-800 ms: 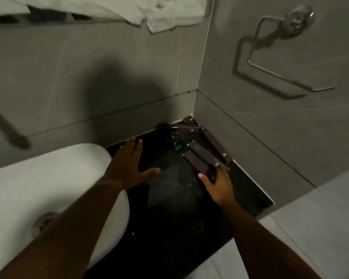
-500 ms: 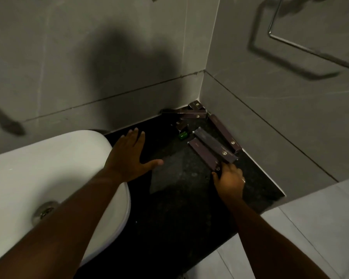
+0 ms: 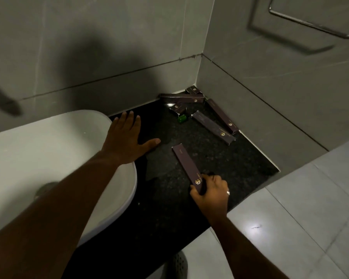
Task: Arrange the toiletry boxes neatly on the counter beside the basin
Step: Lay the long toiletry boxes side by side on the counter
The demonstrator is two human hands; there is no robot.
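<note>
Looking down, we find our right hand [image 3: 211, 195] gripping the near end of one long dark box [image 3: 186, 166], thumb and fingers pinched around it above the black counter [image 3: 165, 208]. Our left hand [image 3: 127, 139] rests flat, fingers spread, at the rim of the white basin [image 3: 48, 150]. The other boxes [image 3: 213, 126] lie scattered near the wall corner, beside a small green bottle [image 3: 182, 118]

One long dark box [image 3: 187, 168] apart mid-counter, two long boxes [image 3: 214, 127] angled near the wall, others [image 3: 182, 98] cornered
</note>
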